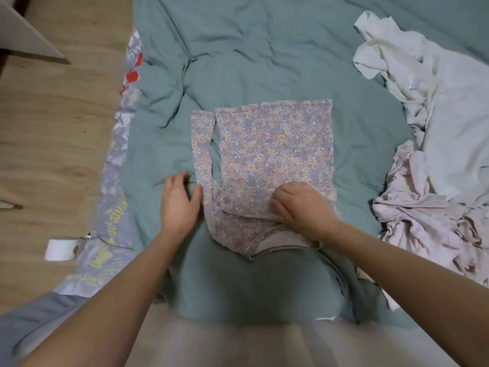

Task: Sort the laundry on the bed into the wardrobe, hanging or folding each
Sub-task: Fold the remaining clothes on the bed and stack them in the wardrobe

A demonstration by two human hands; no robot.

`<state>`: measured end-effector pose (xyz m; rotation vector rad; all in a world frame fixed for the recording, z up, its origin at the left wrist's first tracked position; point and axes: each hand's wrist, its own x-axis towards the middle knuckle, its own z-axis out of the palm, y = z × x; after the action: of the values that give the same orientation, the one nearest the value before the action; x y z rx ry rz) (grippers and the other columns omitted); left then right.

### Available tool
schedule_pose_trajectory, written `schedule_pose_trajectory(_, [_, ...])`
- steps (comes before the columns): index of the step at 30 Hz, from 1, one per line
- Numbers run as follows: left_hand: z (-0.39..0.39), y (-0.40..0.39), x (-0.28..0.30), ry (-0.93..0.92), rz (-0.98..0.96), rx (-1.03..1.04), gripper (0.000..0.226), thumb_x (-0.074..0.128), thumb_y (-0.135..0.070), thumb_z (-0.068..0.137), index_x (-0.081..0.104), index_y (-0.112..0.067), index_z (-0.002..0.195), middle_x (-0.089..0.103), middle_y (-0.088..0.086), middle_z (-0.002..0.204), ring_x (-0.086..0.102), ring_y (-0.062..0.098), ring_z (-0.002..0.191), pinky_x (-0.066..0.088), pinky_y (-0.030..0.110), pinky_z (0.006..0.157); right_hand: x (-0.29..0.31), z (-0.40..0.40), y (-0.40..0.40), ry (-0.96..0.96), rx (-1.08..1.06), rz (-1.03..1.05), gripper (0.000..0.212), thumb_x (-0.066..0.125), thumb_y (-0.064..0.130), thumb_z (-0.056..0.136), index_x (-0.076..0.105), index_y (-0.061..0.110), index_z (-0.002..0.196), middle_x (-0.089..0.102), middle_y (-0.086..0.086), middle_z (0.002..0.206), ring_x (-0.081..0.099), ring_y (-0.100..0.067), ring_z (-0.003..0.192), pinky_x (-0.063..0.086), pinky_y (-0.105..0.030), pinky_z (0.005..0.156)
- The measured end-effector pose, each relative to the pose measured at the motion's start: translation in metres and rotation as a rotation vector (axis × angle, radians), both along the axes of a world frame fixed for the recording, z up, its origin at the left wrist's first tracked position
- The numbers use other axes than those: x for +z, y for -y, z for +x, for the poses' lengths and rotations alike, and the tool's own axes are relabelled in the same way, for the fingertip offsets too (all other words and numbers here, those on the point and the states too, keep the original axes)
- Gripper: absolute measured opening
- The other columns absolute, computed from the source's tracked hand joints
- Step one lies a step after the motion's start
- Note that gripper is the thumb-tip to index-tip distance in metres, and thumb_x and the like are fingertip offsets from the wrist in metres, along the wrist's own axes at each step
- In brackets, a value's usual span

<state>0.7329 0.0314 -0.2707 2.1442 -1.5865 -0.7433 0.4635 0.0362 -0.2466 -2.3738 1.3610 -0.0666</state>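
The folding step is in hand: a floral top (267, 152) lies spread on the green bedcover (264, 56); the right hand (301, 209) pinches its near fold, the left hand (180, 200) rests flat-fingered at its edge. Next, likely a fold away from the person, keeping edges square; unsorted pale clothes (434, 144) wait at the right.

a wooden floor (53, 133) runs well out to the left of the fingers. on it, up at the far left corner, a pale furniture panel (23, 30); nearer, a white roll (58, 250) by the bed's edge.
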Motion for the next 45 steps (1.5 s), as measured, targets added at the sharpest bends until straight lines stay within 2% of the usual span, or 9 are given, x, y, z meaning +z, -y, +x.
schedule_pose_trajectory(4, [0.003, 0.039, -0.005, -0.318, 0.103, 0.223, 0.048, 0.067, -0.022, 0.088, 0.050, -0.004, 0.129, 0.060, 0.007, 0.106, 0.058, 0.017, 0.089, 0.047, 0.031, 0.094, 0.001, 0.079, 0.051, 0.257, -0.361, 0.197, 0.023, 0.042, 0.018, 0.099, 0.062, 0.008, 0.104, 0.064, -0.007, 0.101, 0.057, -0.022, 0.090, 0.045, -0.032, 0.077])
schedule_pose_trajectory(9, [-0.007, 0.082, -0.014, -0.475, 0.111, 0.349, 0.063, 0.074, -0.029, 0.082, 0.047, -0.006, 0.134, 0.064, 0.006, 0.110, 0.062, 0.019, 0.099, 0.047, 0.029, 0.095, -0.009, 0.138, 0.100, 0.399, -0.570, 0.287, 0.022, 0.046, 0.010, 0.095, 0.061, 0.005, 0.111, 0.067, -0.014, 0.108, 0.059, -0.029, 0.100, 0.044, -0.032, 0.084])
schedule_pose_trajectory(16, [0.025, 0.104, 0.006, -0.951, 0.111, 0.373, 0.024, 0.060, 0.000, 0.090, 0.064, 0.007, 0.112, 0.067, 0.009, 0.092, 0.063, 0.006, 0.076, 0.051, 0.013, 0.076, -0.009, 0.168, 0.141, 0.661, -0.859, 0.465, 0.032, 0.054, 0.024, 0.095, 0.049, 0.009, 0.122, 0.060, -0.011, 0.109, 0.058, -0.025, 0.099, 0.048, -0.037, 0.088])
schedule_pose_trajectory(19, [0.061, 0.091, 0.024, -1.286, 0.211, 0.385, 0.024, 0.046, 0.000, 0.094, 0.063, -0.005, 0.111, 0.070, 0.006, 0.097, 0.065, 0.016, 0.088, 0.051, 0.029, 0.089, 0.004, 0.182, 0.155, 1.020, -0.921, 0.822, 0.010, 0.050, 0.021, 0.097, 0.051, 0.013, 0.103, 0.055, -0.011, 0.093, 0.058, -0.022, 0.075, 0.047, -0.025, 0.049])
schedule_pose_trajectory(21, [0.082, 0.081, 0.032, -1.353, 0.228, 0.401, 0.028, 0.042, 0.003, 0.093, 0.062, -0.006, 0.110, 0.070, 0.004, 0.085, 0.066, 0.017, 0.085, 0.049, 0.033, 0.094, 0.017, 0.191, 0.162, 1.031, -0.839, 0.943, 0.009, 0.050, 0.017, 0.097, 0.053, 0.012, 0.104, 0.057, -0.009, 0.093, 0.058, -0.016, 0.062, 0.037, -0.021, 0.044])
schedule_pose_trajectory(28, [0.102, 0.070, 0.041, -1.399, 0.236, 0.445, 0.028, 0.038, -0.017, 0.101, 0.065, -0.012, 0.102, 0.062, 0.000, 0.072, 0.064, 0.012, 0.067, 0.052, 0.030, 0.080, 0.037, 0.227, 0.157, 0.751, -0.508, 0.944, 0.015, 0.060, -0.009, 0.086, 0.062, 0.006, 0.084, 0.063, -0.007, 0.063, 0.057, -0.006, 0.044, 0.048, -0.015, 0.047])
schedule_pose_trajectory(33, [0.112, 0.076, 0.005, -0.882, 0.022, 0.702, 0.018, 0.051, -0.013, 0.098, 0.060, -0.008, 0.082, 0.053, 0.003, 0.066, 0.045, 0.011, 0.051, 0.040, 0.019, 0.045, 0.007, 0.237, 0.161, 0.381, -0.511, 0.398, 0.012, 0.059, -0.001, 0.082, 0.068, 0.007, 0.080, 0.065, -0.005, 0.072, 0.058, -0.014, 0.066, 0.046, -0.026, 0.070])
schedule_pose_trajectory(37, [0.121, 0.089, -0.005, -0.685, 0.025, 0.576, 0.012, 0.058, -0.020, 0.095, 0.063, -0.010, 0.091, 0.058, 0.000, 0.067, 0.054, 0.008, 0.050, 0.043, 0.022, 0.049, -0.017, 0.234, 0.153, 0.151, -0.425, 0.374, 0.013, 0.065, 0.015, 0.084, 0.064, 0.005, 0.092, 0.068, -0.011, 0.094, 0.061, -0.028, 0.092, 0.044, -0.032, 0.080])
schedule_pose_trajectory(45, [0.106, 0.123, 0.000, -0.706, 0.170, 0.440, 0.015, 0.073, -0.016, 0.084, 0.061, -0.012, 0.076, 0.061, 0.003, 0.065, 0.056, 0.013, 0.055, 0.053, 0.028, 0.063, -0.016, 0.248, 0.113, 0.306, -0.319, 0.131, 0.015, 0.065, 0.014, 0.080, 0.054, 0.020, 0.071, 0.059, -0.004, 0.079, 0.056, -0.025, 0.076, 0.040, -0.035, 0.067])
